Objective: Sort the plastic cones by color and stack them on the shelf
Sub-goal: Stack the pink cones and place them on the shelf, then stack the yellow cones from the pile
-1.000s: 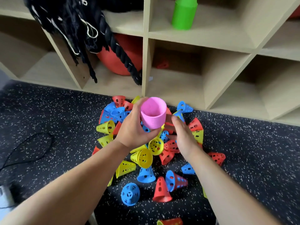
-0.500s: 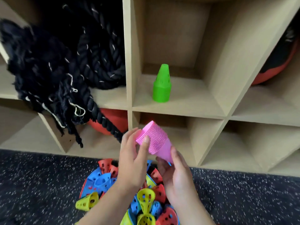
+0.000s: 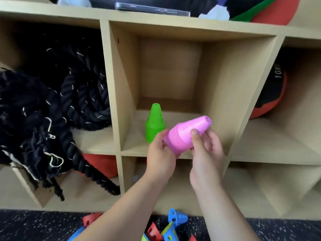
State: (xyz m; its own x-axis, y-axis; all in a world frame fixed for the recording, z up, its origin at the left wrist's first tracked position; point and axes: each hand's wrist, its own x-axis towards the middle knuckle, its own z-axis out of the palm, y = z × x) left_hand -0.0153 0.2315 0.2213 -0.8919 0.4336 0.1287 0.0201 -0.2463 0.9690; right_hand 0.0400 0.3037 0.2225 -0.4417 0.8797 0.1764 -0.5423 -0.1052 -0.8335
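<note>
Both hands grasp the pink stack [image 3: 185, 134]: the left hand [image 3: 160, 153] cups its wide ribbed base, and the right hand [image 3: 206, 153] pinches the body, thumb on top. It is held in the air at the shelf [image 3: 135, 151] cubby mouth, with its axis tilted, tip up-right and base lower-left. The green stack [image 3: 154, 124] stands upright just to the left, farther in. The pink stack probably needs righting base-down before it is set down to the right of the green one.

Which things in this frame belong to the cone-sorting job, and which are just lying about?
Job:
- pink cone stack, gripped by the left hand and right hand
- green cone stack, upright in the middle cubby
- loose cones on the floor
- shelf

Lying about:
- black rope
- medicine ball
- phone on the shelf top
</note>
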